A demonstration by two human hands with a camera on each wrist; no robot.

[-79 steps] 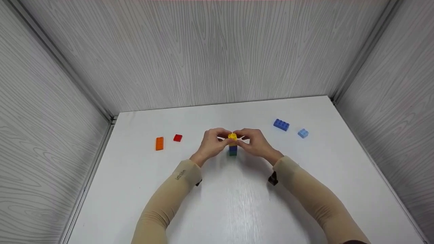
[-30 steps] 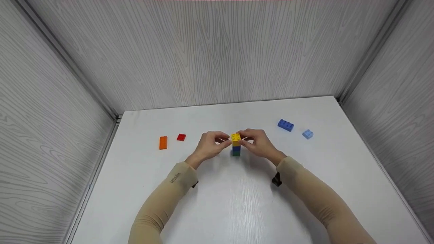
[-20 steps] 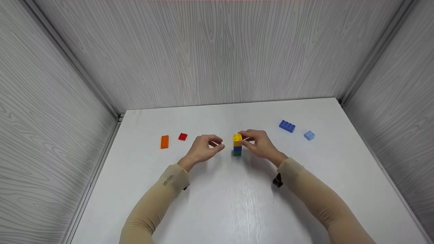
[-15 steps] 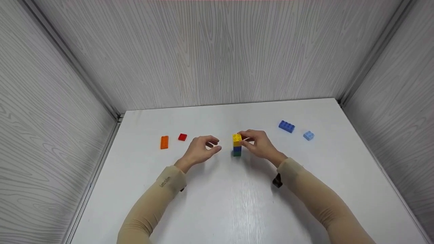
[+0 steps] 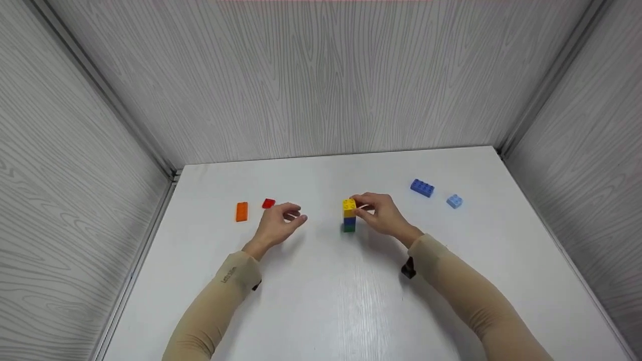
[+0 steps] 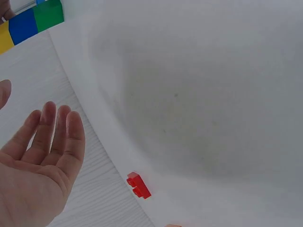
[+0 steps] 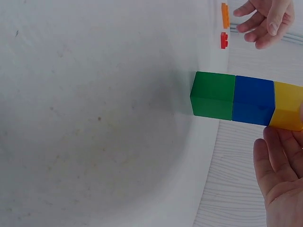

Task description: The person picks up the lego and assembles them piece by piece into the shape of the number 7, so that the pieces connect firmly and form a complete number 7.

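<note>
In the head view, an upright stack stands mid-table: a green brick at the bottom, a blue brick above it, and a yellow brick on top. My right hand pinches the yellow brick from the right side between thumb and fingers; the right wrist view shows fingertips against that yellow part. My left hand hovers left of the stack, holding nothing, its fingers loosely bent and thumb apart. Just behind it lies a small flat red brick, partly covered by the hand.
A flat orange brick lies left of the red one. Toward the back right are a long blue brick and a small light blue brick. Grey wood-grain panels enclose the white table at the back and sides.
My left hand has let go of the stack and moved left toward the red brick, its fingers spreading apart. My right hand has stayed at the yellow brick.
</note>
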